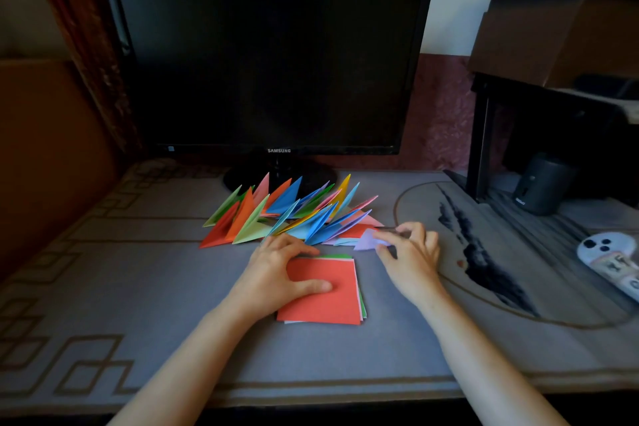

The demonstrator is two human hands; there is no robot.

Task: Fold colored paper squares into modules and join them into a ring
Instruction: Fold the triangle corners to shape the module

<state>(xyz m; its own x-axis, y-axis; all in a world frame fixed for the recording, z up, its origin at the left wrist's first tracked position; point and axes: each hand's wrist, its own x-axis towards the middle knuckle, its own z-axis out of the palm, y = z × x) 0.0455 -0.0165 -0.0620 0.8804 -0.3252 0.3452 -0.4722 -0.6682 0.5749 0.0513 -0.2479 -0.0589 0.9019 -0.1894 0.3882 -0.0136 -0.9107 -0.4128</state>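
Nearest the viewer, a stack of flat coloured paper squares (328, 301), red sheet uppermost with green and white edges showing below, lies on the grey patterned desk mat (145, 287). The left hand (276, 273) rests palm-down on the stack, fingers spread, thumb pressed on the red sheet, grasping nothing. Just right of the stack, the right hand (408, 252) pinches a pale lilac folded paper module (368, 240) between thumb and fingertips, at the right end of the heap beyond. That heap, a row of folded triangular paper modules (287, 214) in red, orange, green, blue, pink, yellow and lilac, lies overlapping, points tilted up and to the right. Behind it stands a black, unlit flat-screen monitor (262, 59). Far right: a dark cylindrical speaker (541, 183) under a black shelf (480, 135), and a brown cardboard box (567, 21) above.
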